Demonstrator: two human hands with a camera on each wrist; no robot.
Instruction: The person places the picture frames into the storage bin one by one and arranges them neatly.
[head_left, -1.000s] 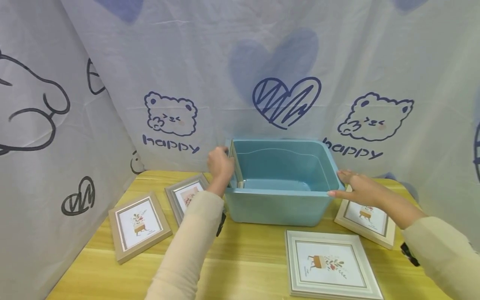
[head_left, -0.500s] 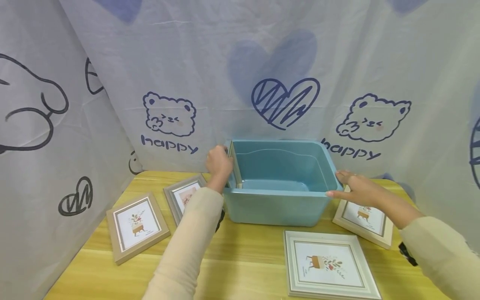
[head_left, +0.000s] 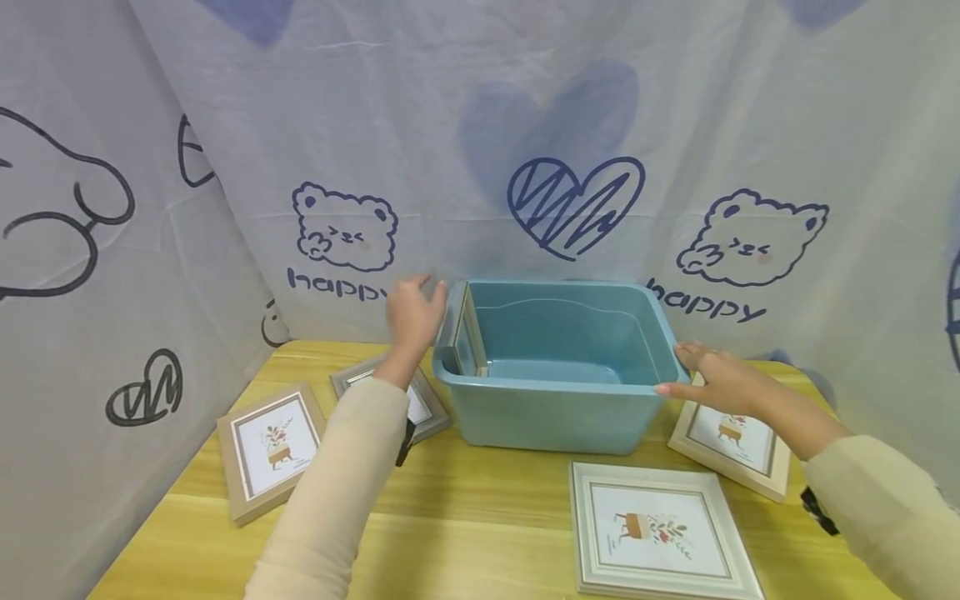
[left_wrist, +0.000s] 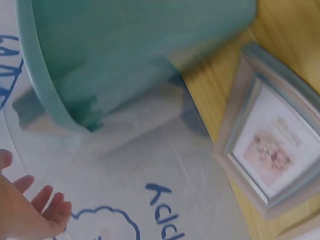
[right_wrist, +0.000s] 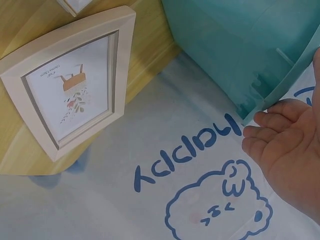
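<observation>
In the head view a blue-green bin (head_left: 558, 417) stands at the back of the table, with upright picture frames (head_left: 453, 325) leaning at its left end. My left hand (head_left: 412, 317) is just left of the bin, off its rim, fingers loosely bent and holding nothing; the left wrist view shows that hand (left_wrist: 30, 210) apart from the bin (left_wrist: 140, 40). My right hand (head_left: 716, 379) rests on the bin's right rim, thumb on the near edge; in the right wrist view its fingers (right_wrist: 275, 122) lie under the rim of the bin (right_wrist: 230, 50).
A large white frame (head_left: 660, 529) lies at the front right of the wooden table (head_left: 457, 533). Another frame (head_left: 731, 442) lies right of the bin. Two more, a tan one (head_left: 273, 450) and a grey one (head_left: 431, 408), lie at the left. Printed cloth (head_left: 450, 125) hangs behind.
My left hand has let go of the frame at the bin's left end and moved left, uncovering the frames there. My right hand has stayed on the rim.
</observation>
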